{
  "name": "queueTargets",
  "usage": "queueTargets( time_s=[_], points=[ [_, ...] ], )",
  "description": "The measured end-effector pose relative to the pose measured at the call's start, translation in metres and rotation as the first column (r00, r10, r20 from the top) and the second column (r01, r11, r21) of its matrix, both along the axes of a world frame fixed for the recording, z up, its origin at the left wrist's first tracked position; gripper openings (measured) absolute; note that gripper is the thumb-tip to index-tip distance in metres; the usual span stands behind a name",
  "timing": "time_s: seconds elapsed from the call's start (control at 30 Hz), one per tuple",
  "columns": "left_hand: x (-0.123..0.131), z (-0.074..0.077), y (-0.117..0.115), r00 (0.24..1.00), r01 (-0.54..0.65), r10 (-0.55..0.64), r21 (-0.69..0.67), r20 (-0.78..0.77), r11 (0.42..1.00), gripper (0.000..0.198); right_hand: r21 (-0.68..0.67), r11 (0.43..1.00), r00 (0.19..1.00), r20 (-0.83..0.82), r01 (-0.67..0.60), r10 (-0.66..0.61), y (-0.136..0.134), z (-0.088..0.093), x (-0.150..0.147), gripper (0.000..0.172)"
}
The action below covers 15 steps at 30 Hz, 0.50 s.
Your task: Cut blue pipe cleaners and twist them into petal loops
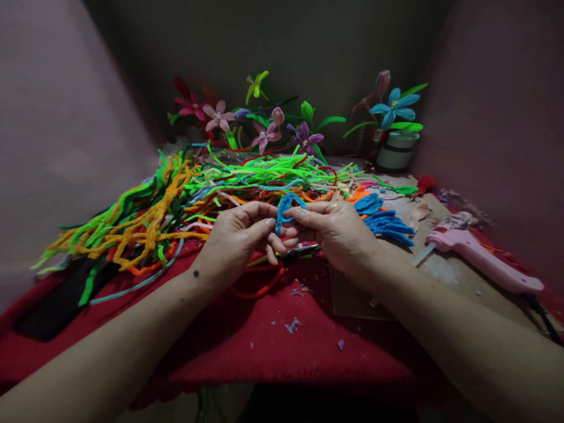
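Between my two hands is a blue pipe cleaner [284,205], bent into a small loop. My left hand [244,232] pinches its left side between thumb and forefinger. On the other side, my right hand [337,229] grips it the same way, fingers curled. Just right of my right hand lies a bunch of blue pipe-cleaner petals [385,223], with some orange ones [360,194] behind. Under my fingers a partly hidden metal tool, perhaps scissors [304,251], rests on the red cloth [282,346].
A large heap of coloured pipe cleaners [273,170] spreads behind and left of my hands. A pink glue gun [484,255] lies on cardboard [458,294] at right. Pipe-cleaner flowers [264,135] stand at the back, near a lidded jar [398,150]. A black flat object [57,299] lies left.
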<state>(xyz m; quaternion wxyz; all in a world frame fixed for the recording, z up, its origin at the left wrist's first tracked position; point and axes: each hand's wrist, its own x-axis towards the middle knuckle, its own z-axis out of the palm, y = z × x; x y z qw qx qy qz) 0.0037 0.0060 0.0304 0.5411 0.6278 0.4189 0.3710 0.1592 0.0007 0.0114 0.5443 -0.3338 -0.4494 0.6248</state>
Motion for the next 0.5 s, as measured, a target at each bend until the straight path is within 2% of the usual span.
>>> queueTargets(
  time_s=[0.27,0.37,0.43,0.5],
  points=[
    [0.0015,-0.0025,0.0001,0.999,0.021,-0.014,-0.15,0.041,0.988,0.01,0.131,0.984,0.953,0.261,0.121,-0.152,-0.0045,0.0048,-0.0015,0.029],
    [0.0008,-0.0013,-0.0003,0.999,0.026,-0.023,-0.132,0.022,0.991,0.011,0.06,0.989,0.975,0.171,0.136,-0.144,-0.0012,0.0046,-0.0002,0.028],
    [0.0008,-0.0011,-0.0009,0.999,0.045,-0.046,-0.124,-0.008,0.991,0.01,-0.004,0.996,0.994,0.069,0.086,-0.086,0.0018,0.0025,0.0011,0.03],
    [0.0014,-0.0019,-0.0017,0.996,0.072,-0.079,-0.138,-0.048,0.988,0.01,-0.005,1.0,1.0,0.021,0.005,-0.004,0.0042,-0.001,0.0023,0.029]
  ],
)
